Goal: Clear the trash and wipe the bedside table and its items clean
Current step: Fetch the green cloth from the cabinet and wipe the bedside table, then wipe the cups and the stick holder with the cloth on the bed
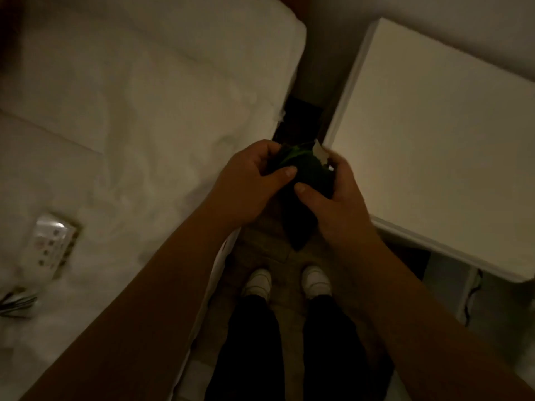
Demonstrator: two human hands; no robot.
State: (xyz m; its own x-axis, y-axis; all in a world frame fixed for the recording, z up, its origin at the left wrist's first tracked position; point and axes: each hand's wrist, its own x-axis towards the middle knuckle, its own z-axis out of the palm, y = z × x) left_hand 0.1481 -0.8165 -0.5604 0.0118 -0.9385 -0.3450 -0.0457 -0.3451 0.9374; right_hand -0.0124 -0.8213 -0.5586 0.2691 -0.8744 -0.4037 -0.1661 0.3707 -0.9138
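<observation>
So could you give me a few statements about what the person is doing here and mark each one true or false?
1. Both hands, left hand and right hand, hold a dark cloth. True.
2. The bedside table top is piled with trash. False: its visible top is bare.
3. A remote control lies on the bed. True.
4. The person is kneeling on the bed. False: they stand between bed and table.
</observation>
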